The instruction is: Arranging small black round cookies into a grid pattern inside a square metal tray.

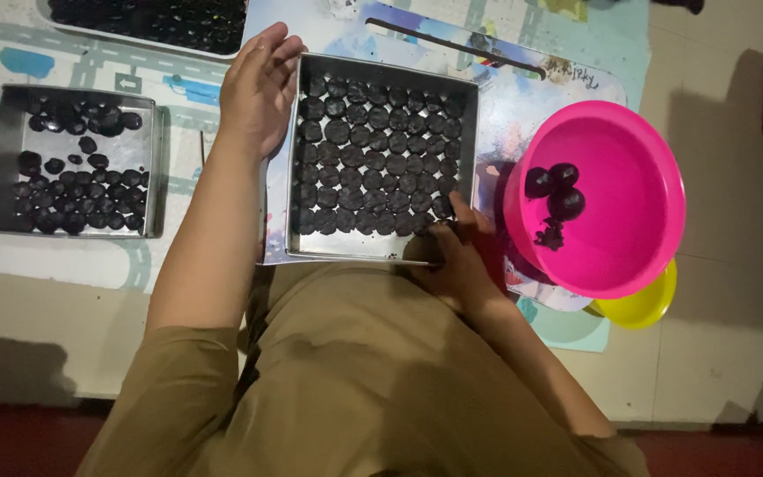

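Note:
A square metal tray [381, 68] lies in front of me, filled with rows of several flat dark round pieces [373, 159]. My left hand [258, 88] rests on the tray's far left corner, gripping its rim with fingers curled. My right hand [457, 256] is at the tray's near right corner, fingertips pressing on a dark piece in the last row. To the right stands a pink bowl [629, 177] with three dark balls [558, 190] and some dark crumbs in it.
A second metal tray [6, 159] with several dark pieces lies at the left. Another tray [152, 22] of dark pieces sits at the top edge. A yellow bowl [642, 305] peeks from under the pink one. A printed play mat [90, 66] covers the floor.

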